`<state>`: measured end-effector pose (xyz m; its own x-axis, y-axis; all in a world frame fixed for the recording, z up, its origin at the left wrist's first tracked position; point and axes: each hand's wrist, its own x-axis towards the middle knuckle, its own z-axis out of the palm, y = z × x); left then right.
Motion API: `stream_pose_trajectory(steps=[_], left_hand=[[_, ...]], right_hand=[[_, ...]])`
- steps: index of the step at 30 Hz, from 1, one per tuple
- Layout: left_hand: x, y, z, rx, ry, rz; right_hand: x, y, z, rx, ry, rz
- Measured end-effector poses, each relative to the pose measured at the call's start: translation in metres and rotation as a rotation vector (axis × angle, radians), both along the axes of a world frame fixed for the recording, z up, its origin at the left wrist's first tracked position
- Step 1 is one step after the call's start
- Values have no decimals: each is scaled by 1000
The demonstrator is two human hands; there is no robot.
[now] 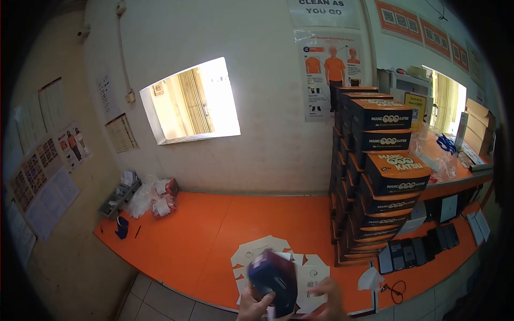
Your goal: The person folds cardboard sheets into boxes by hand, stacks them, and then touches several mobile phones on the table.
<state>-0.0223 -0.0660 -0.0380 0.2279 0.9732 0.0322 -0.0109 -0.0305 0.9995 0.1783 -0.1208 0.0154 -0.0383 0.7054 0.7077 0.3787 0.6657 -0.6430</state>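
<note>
A dark navy carton (274, 281), part-folded and smeared by motion, is tilted up at the front edge of the orange table. My left hand (256, 304) grips its lower left side, thumb across the dark face. To the right of the carton is my right hand (329, 297), blurred, its fingers bent towards the carton's lower edge; whether it holds a flap I cannot tell. Beneath and behind the carton lie flat unfolded card blanks (316, 270), pale side up with small printed marks.
Tall stacks of folded navy and orange boxes (393, 163) rise right of the blanks. Beyond them are a row of dark phones (415, 251), a white mask (369, 279) and a black cable (397, 291). Plastic bags (142, 199), a grey tray (119, 198) and a tape dispenser (122, 227) sit far left.
</note>
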Motion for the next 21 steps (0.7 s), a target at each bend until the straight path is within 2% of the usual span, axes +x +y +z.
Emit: stream_pose_trajectory(steps=[2,3,4,6,7,10,11,14,15,17,18,19,20,21], left_hand=[[23,-15,25,222,-125,208],[17,-16,24,458,202,131],[15,-18,27,298,49,146],[15,-23,44,-26,-255,172],[10,-18,28,47,-175,176],[31,-7,13,248,-155,245],[23,1,17,212,71,94],[5,11,38,502,365,-106],[6,10,38,518,359,-93],[16,4,36,548,344,-65],[21,4,35,568,337,-49],[23,6,20,345,61,-19],[23,8,14,205,-97,-41],[23,10,10,63,-253,-64]], right_hand=[[-24,-16,15,-349,-295,31],[-38,7,-17,-294,-203,-224],[-23,16,-39,-373,-41,-185],[19,25,-38,-519,284,-105],[26,28,-29,-423,467,-66],[5,20,-1,-279,140,-67],[-19,14,-9,-234,-382,-153],[6,19,-48,-355,-496,216],[7,20,-50,-549,-401,198],[-1,23,-19,-932,-203,155],[-2,25,-8,-716,-87,176],[-3,27,1,-498,28,196],[-2,31,13,-280,143,216],[5,38,32,-62,-207,30]])
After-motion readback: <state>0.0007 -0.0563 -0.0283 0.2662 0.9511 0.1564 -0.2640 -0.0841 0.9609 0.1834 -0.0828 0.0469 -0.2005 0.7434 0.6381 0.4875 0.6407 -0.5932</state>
